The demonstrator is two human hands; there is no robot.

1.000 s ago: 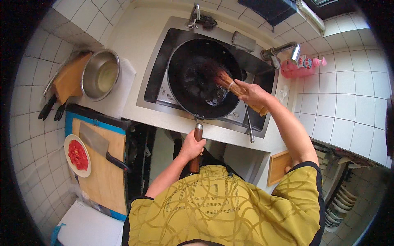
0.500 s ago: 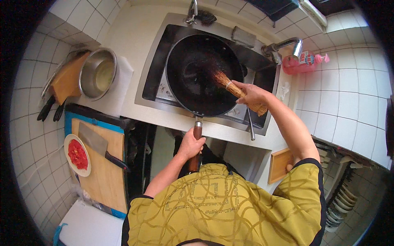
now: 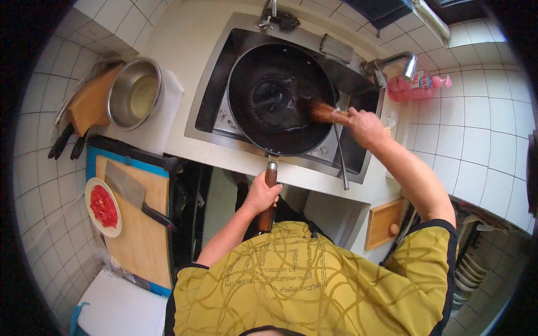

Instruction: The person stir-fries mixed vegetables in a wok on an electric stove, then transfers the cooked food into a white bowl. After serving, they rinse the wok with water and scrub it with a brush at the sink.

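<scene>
A black wok (image 3: 263, 73) rests over the steel double sink, a little water glinting in its bottom. My left hand (image 3: 262, 194) is closed around the wok's brown wooden handle (image 3: 265, 219). In my right hand (image 3: 367, 127), fingers wrapped around it, is a bamboo wok brush (image 3: 328, 113). Its bristles touch or hover just over the wok's inner right side; motion blur hides which. Beneath my right hand, a thin metal utensil handle (image 3: 342, 159) leans across the sink's front rim.
A faucet (image 3: 403, 60) and a pink pump bottle (image 3: 412, 88) stand at the right. Leftward are a steel bowl (image 3: 134, 84), a cleaver (image 3: 124, 183) on a cutting board (image 3: 147, 246), and a plate (image 3: 95, 224) of red slices. The sink rim (image 3: 196, 134) borders the wok.
My right hand has swung right and slightly up with the brush, whose bristles moved from near the wok's middle toward its right side. My left hand keeps its grip on the handle.
</scene>
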